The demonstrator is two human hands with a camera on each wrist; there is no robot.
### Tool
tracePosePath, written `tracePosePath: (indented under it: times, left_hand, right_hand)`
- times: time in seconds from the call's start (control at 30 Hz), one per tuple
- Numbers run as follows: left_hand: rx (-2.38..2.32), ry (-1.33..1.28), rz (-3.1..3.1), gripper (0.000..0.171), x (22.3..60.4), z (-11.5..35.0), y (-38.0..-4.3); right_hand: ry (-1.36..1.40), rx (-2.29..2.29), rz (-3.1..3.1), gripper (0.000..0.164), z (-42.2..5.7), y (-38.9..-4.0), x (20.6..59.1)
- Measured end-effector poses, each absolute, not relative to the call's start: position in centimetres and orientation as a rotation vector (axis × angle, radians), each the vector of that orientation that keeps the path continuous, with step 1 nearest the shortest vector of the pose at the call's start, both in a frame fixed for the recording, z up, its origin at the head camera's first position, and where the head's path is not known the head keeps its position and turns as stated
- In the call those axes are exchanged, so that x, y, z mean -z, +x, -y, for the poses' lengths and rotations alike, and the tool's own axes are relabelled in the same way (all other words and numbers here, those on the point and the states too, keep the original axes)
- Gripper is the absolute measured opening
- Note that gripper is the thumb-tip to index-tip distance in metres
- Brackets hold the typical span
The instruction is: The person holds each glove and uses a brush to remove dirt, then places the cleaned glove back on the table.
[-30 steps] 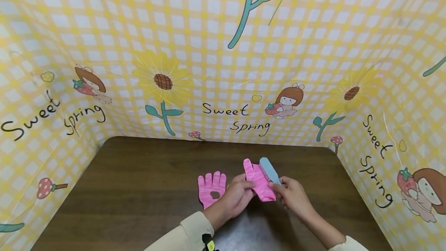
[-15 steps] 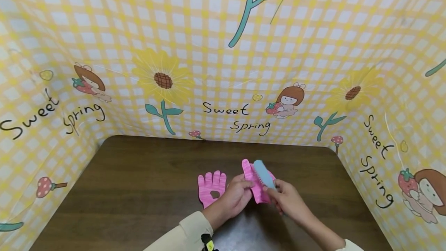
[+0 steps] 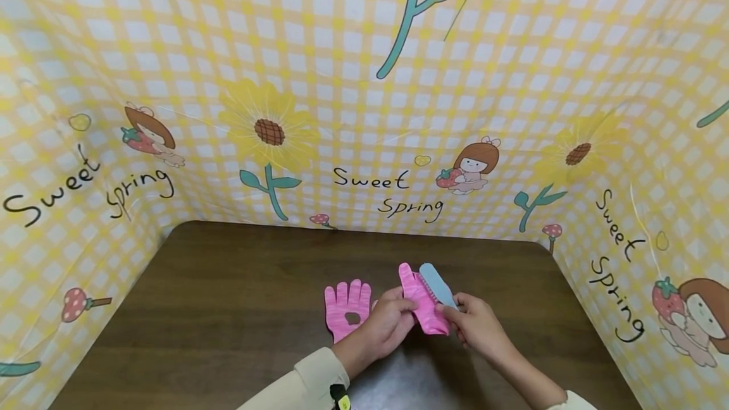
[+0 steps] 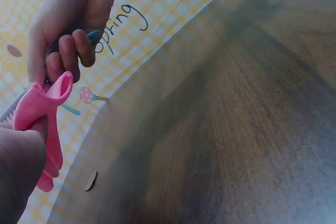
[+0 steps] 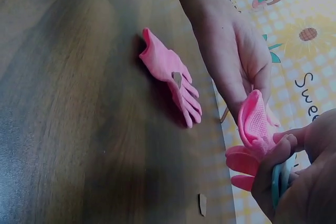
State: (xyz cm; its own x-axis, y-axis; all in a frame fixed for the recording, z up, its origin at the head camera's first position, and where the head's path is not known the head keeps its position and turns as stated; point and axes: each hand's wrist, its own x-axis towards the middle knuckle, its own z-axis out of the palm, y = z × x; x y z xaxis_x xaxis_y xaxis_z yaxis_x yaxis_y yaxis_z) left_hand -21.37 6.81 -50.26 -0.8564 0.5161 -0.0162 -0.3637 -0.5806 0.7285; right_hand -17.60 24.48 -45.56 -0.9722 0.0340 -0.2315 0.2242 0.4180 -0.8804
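In the head view, a pink knit glove (image 3: 424,309) is held above the table, its thumb and fingers pointing away from the person. My left hand (image 3: 387,328) pinches it from the left, thumb on top. My right hand (image 3: 478,324) grips the handle of a light blue brush (image 3: 436,283), bristles against the glove's right side. In the right wrist view, the brush's handle (image 5: 281,179) runs through the curled right fingers, and the glove's cuff gapes. Another pink glove (image 3: 347,299) lies flat left of the hands, a brown patch (image 3: 353,318) on its palm.
A dark wooden table (image 3: 239,283) lies under everything. A yellow checked cloth (image 3: 364,112) with printed flowers walls it at the back and both sides. One small flat brown piece (image 5: 202,204) shows near the table's edge in the right wrist view.
The brush swept left and toward the person across the held glove, folding it, then came back right. The glove has spread out again. The glove on the table has stayed put.
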Motion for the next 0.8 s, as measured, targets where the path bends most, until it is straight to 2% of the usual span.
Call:
tracePosePath:
  times: [0.17,0.4,0.53,0.67,0.8]
  left_hand:
    - [-2.411,0.275,-1.052,0.056,50.4,-6.8,-21.4]
    - [-2.426,0.261,-1.102,0.052,50.4,-6.3,-21.6]
    - [-2.441,0.26,-1.093,0.051,50.2,-6.2,-21.9]
    - [-2.434,0.25,-1.102,0.05,50.0,-6.4,-21.9]
    - [-2.418,0.245,-1.08,0.053,49.5,-6.7,-22.0]
  right_hand:
    - [0.237,1.577,-2.527,0.028,-24.6,-17.7,45.8]
    - [0.309,1.499,-2.704,0.036,-26.7,-18.2,46.2]
    - [0.295,1.483,-2.734,0.034,-27.0,-18.1,46.2]
    - [0.144,1.46,-2.8,0.027,-25.7,-17.6,46.2]
    - [-0.169,1.211,-3.051,0.019,-24.4,-17.0,46.3]
